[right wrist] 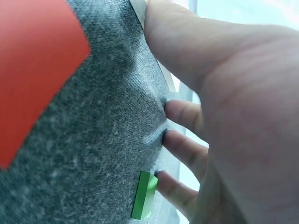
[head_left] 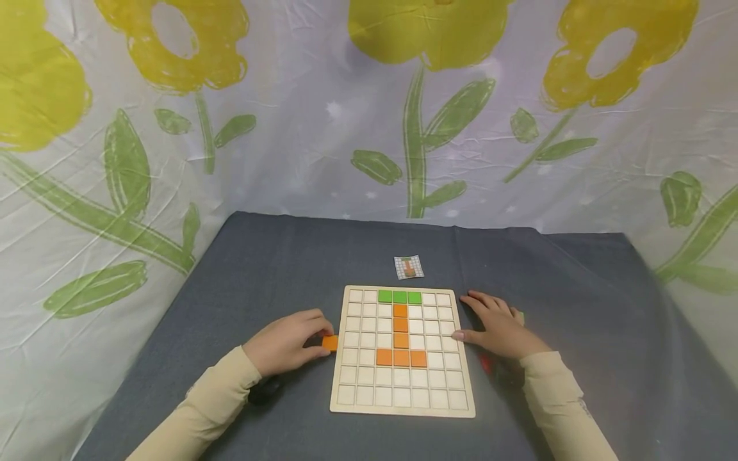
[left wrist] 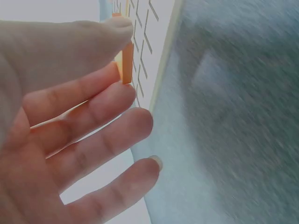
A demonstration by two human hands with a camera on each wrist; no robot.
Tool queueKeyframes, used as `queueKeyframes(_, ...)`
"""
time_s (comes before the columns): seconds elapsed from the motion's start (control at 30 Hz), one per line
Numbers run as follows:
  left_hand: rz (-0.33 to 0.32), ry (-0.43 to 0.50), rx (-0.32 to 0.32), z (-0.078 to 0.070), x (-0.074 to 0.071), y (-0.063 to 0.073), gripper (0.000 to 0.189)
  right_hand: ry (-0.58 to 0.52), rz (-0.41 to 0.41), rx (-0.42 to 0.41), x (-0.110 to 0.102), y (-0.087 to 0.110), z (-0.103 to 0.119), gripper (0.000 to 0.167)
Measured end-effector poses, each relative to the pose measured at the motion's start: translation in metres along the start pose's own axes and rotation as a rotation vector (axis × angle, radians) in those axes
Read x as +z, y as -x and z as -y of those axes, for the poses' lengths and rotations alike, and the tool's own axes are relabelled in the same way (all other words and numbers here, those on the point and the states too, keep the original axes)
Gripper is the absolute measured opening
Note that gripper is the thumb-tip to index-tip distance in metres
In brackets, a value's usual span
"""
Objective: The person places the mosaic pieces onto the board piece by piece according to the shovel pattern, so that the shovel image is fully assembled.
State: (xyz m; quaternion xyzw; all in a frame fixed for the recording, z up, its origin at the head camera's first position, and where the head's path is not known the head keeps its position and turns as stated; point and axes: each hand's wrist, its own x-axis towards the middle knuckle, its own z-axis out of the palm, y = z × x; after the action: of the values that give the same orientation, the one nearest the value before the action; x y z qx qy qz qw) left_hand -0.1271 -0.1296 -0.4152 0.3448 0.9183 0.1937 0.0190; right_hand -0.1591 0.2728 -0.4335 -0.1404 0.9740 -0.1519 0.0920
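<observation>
A square wooden grid board (head_left: 383, 397) lies flat on the table. Three green tiles (head_left: 400, 297) sit side by side in its top row; orange tiles (head_left: 400, 325) run down the middle column to a short orange row. Beside the board's left edge, my left hand (head_left: 288, 342) pinches an orange tile (left wrist: 126, 65) between thumb and fingers. My right hand (head_left: 501, 330) is at the right edge, its thumb on the rim and its fingertips pressing the cloth. Near those fingertips lies a green tile (right wrist: 145, 196), and a red piece (right wrist: 37, 70) is close to the wrist camera.
A small printed card (head_left: 409, 267) with a coloured grid picture lies behind the board. Dark grey cloth (head_left: 300, 269) covers the table. A flower-printed curtain (head_left: 311, 128) hangs at the back and sides. Some red (head_left: 486, 363) shows under the right hand.
</observation>
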Motion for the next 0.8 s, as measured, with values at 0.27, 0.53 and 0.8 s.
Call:
queueKeyframes(0.27,0.002,0.006,0.055,-0.017,0.003,-0.017,0.024,0.007,-0.006,0.003,0.001,0.000,0.001,0.088)
queueKeyframes(0.53,0.031,-0.006,0.134,-0.031,0.012,-0.036,0.025,0.003,-0.004,0.004,0.000,0.000,0.001,0.088)
queueKeyframes(0.8,0.025,-0.012,0.199,-0.048,0.022,-0.053,0.023,0.003,0.006,0.011,0.001,-0.001,-0.001,0.089)
